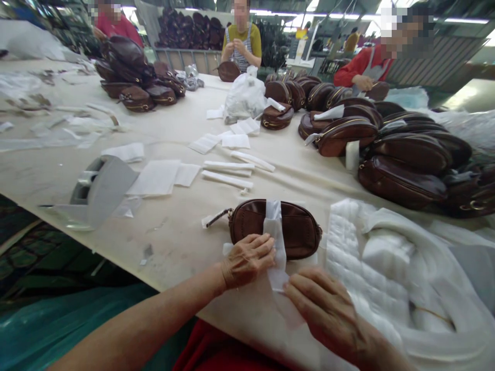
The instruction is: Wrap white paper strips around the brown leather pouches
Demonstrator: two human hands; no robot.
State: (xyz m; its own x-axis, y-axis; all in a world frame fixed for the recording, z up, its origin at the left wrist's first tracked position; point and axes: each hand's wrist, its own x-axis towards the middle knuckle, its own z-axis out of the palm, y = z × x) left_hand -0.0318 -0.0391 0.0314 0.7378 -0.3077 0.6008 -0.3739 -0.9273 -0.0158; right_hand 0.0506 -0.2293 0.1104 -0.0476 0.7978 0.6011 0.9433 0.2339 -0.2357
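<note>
A brown leather oval bag (301, 229) lies on the table in front of me, its zip pull with a wrapped end sticking out to the left. Around its middle runs a strip of white wrapping paper (274, 232), whose loose end hangs toward me. My left hand (250, 257) rests on the bag's lower edge and the strip, fingers laid flat. The fingertips of my right hand (325, 309) are closed on the strip's lower end, just below the bag; the thumb is hidden.
A grey tape dispenser (104, 190) stands at left, beside flat white paper sheets (154, 176) and folded strips (228, 172). Brown bags (402, 178) are heaped at right, with another pile (129, 72) at far left. White padded wrapping (359, 263) lies right. Several people work across the table.
</note>
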